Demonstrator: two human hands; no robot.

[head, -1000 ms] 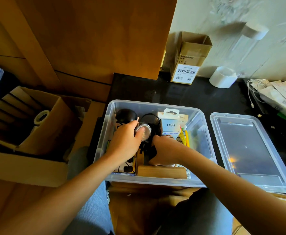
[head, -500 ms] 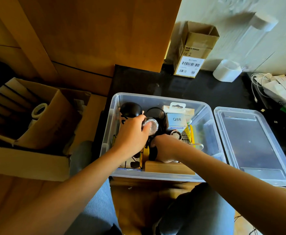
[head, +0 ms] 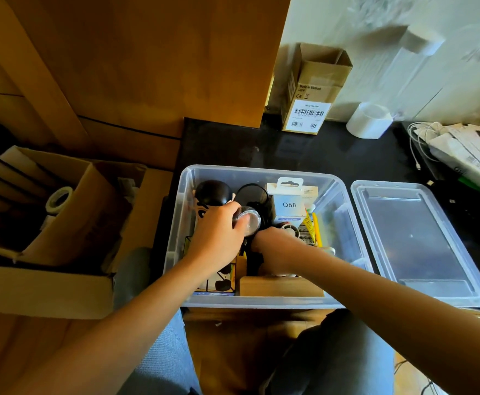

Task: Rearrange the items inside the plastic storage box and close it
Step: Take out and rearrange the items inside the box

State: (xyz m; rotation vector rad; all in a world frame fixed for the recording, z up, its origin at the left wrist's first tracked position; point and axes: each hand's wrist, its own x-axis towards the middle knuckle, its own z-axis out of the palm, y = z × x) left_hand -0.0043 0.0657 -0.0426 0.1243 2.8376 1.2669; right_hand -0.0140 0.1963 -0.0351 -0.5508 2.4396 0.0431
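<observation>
In the box [head: 344, 212], a small round jar [head: 248, 220] is still being gripped by the left hand [head: 218, 238]; the right hand [head: 275, 249] is still curled, perhaps gripping something hidden. The lid [head: 415, 240] is waiting.

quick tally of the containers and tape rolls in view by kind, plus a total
clear plastic storage box: 1
clear lid lying beside it: 1
open cardboard boxes: 2
tape rolls: 2
total: 6
</observation>
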